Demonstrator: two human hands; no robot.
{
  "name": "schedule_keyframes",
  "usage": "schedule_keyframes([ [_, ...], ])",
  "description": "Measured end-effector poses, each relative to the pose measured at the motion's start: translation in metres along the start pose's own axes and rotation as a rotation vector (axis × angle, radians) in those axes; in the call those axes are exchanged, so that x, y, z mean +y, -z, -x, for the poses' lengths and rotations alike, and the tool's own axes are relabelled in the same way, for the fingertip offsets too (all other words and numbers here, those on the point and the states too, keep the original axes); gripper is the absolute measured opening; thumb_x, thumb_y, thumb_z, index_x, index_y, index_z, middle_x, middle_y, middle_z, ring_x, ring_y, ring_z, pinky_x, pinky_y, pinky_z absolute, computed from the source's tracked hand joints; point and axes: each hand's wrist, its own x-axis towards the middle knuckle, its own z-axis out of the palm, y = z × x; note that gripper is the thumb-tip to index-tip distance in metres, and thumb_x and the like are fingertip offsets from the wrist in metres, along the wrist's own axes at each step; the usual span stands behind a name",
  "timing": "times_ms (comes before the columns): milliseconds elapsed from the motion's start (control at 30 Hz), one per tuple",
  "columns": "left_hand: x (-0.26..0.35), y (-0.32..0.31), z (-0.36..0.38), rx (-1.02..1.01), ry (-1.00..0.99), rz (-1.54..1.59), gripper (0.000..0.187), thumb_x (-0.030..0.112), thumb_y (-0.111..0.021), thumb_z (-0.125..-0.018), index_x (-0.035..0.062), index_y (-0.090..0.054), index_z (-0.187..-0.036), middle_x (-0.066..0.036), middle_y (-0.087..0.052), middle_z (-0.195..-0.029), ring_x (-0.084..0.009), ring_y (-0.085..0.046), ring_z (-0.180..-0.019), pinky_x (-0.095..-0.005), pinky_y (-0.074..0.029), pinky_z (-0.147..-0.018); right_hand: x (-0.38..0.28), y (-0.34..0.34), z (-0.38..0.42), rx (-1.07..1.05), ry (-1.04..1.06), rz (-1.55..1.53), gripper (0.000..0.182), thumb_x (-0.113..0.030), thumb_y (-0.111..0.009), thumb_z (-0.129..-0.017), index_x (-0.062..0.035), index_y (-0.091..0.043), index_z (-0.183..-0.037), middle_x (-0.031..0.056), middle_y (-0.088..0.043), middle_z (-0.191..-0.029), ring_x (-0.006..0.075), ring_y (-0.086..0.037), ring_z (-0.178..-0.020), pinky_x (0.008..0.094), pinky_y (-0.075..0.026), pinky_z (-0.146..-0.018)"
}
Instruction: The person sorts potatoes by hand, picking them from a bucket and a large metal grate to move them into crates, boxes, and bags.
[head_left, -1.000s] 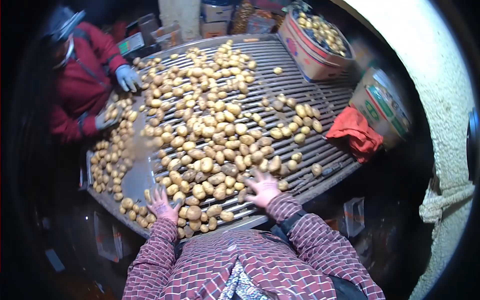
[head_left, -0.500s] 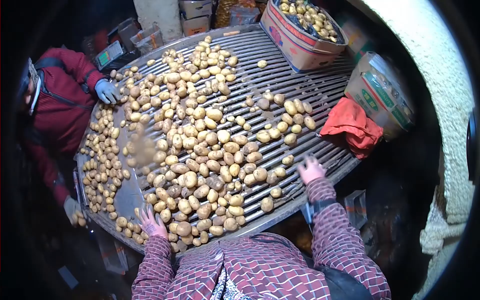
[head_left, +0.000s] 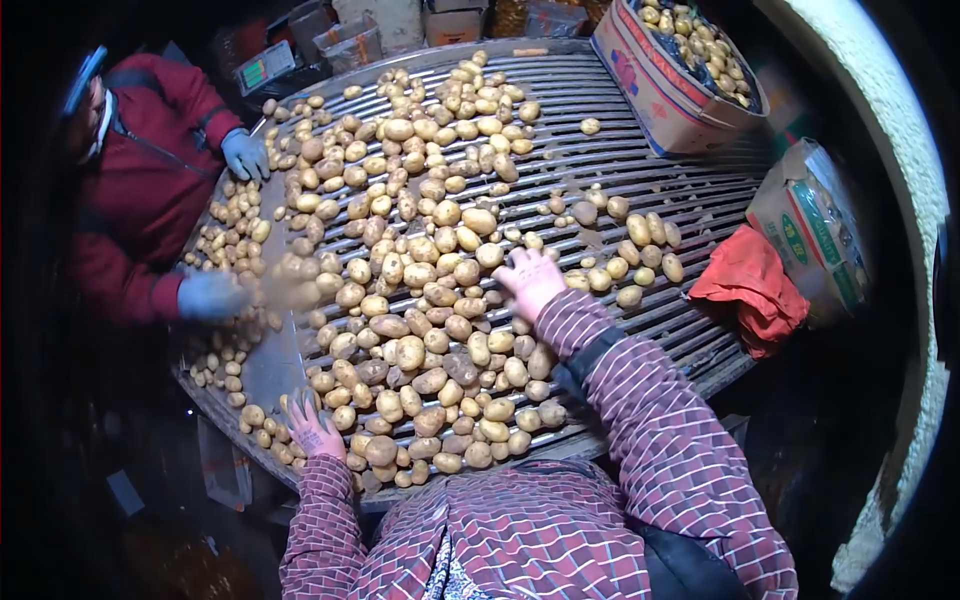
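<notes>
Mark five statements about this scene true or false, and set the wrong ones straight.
1. The right hand reaches farther over the potatoes than the left hand. True.
2. The patterned carton at the far right of the slatted table is empty. False: it is filled with potatoes.
3. A lone potato lies near the carton, apart from the others on the slats. True.
4. The red cloth lies inside the carton. False: it lies at the table's right edge, by the green-marked box.
5. Both of the co-worker's hands are bare. False: both are gloved.
</notes>
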Motion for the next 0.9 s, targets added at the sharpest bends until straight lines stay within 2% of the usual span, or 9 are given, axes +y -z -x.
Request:
schedule_keyframes([
  [133,0.01,0.007,-0.003,0.06,-0.029,0.027,0.063,0.016,-0.061,-0.079,0.0085,-0.039,-0.138,-0.016,-0.023,-0.15,-0.0328,-0.02,-0.141,-0.056,-0.018,-0.111,0.064,-0.02,0.019,0.209,-0.088,-0.167,0.03,-0.016,-0.066,-0.071,-0.0129,-0.064,-0.102,0.0106,-0.055,-0.114,0.0284,-0.053,-0.109,0.0413,-0.045,-0.091],
  [200,0.007,0.004,-0.002,0.072,-0.027,0.02,0.062,0.016,-0.061,-0.079,0.008,-0.041,-0.137,-0.017,-0.024,-0.149,-0.0328,-0.02,-0.141,-0.0555,-0.018,-0.111,0.065,-0.028,0.04,0.291,0.036,-0.089,0.024,-0.02,-0.065,-0.073,-0.0113,-0.066,-0.095,0.0089,-0.057,-0.111,0.0267,-0.052,-0.109,0.0454,-0.043,-0.091],
  [267,0.006,0.002,-0.002,0.086,-0.035,0.017,0.061,0.016,-0.062,-0.079,0.0084,-0.041,-0.136,-0.017,-0.025,-0.149,-0.0329,-0.021,-0.14,-0.0551,-0.018,-0.111,0.036,-0.01,0.055,0.106,0.046,-0.021,0.021,-0.027,-0.066,-0.073,-0.0139,-0.069,-0.089,0.0073,-0.059,-0.102,0.0262,-0.054,-0.104,0.044,-0.043,-0.087],
  [333,0.006,0.002,-0.003,0.074,-0.032,0.013,0.061,0.016,-0.061,-0.08,0.0085,-0.041,-0.136,-0.017,-0.026,-0.148,-0.033,-0.022,-0.14,-0.0548,-0.018,-0.111,0.003,-0.006,0.056,0.153,0.104,-0.085,0.02,-0.033,-0.065,-0.074,-0.0158,-0.07,-0.083,0.0057,-0.06,-0.092,0.0247,-0.056,-0.097,0.0412,-0.044,-0.082],
  [400,0.002,-0.003,-0.003,0.082,-0.02,0.023,0.061,0.017,-0.061,-0.08,0.0084,-0.041,-0.137,-0.017,-0.026,-0.148,-0.0332,-0.022,-0.14,-0.0545,-0.018,-0.111,-0.028,-0.016,0.047,0.118,0.227,-0.06,0.016,-0.029,-0.062,-0.078,-0.016,-0.07,-0.083,0.0049,-0.06,-0.088,0.0235,-0.058,-0.093,0.0415,-0.045,-0.081],
  [467,0.008,0.003,-0.002,0.088,-0.039,0.016,0.061,0.017,-0.061,-0.081,0.0082,-0.039,-0.137,-0.018,-0.027,-0.148,-0.034,-0.023,-0.14,-0.0533,-0.018,-0.111,-0.054,-0.06,0.033,0.138,0.108,-0.034,0.01,-0.02,-0.058,-0.079,-0.0155,-0.067,-0.08,0.0041,-0.062,-0.093,0.0233,-0.06,-0.089,0.0369,-0.047,-0.076],
  [800,0.046,0.025,-0.004,0.089,0.1,0.124,0.051,0.013,-0.059,-0.084,0.0068,-0.045,-0.133,-0.016,-0.036,-0.142,-0.0336,-0.033,-0.134,-0.0523,-0.023,-0.11,-0.076,-0.041,0.02,-0.161,0.009,0.054,0.02,-0.019,-0.051,-0.087,-0.0158,-0.066,-0.102,0.0056,-0.062,-0.107,0.0237,-0.055,-0.106,0.044,-0.044,-0.082],
  [867,0.065,0.02,-0.004,0.367,-0.258,0.442,0.041,0.01,-0.056,-0.086,0.0025,-0.051,-0.126,-0.017,-0.046,-0.134,-0.0315,-0.042,-0.125,-0.0418,-0.036,-0.103,-0.078,-0.048,0.004,-0.2,-0.05,0.049,0.02,-0.018,-0.053,-0.086,-0.0151,-0.066,-0.101,0.0055,-0.064,-0.105,0.0234,-0.057,-0.103,0.0422,-0.045,-0.08],
  [900,0.085,0.028,-0.001,0.169,-0.282,0.675,0.04,0.011,-0.055,-0.088,0.0017,-0.051,-0.127,-0.017,-0.046,-0.134,-0.0299,-0.043,-0.124,-0.0394,-0.04,-0.099,-0.076,-0.05,-0.001,-0.218,-0.028,0.057,0.02,-0.016,-0.054,-0.085,-0.0149,-0.067,-0.1,0.0057,-0.066,-0.099,0.0223,-0.06,-0.099,0.0387,-0.047,-0.079],
])
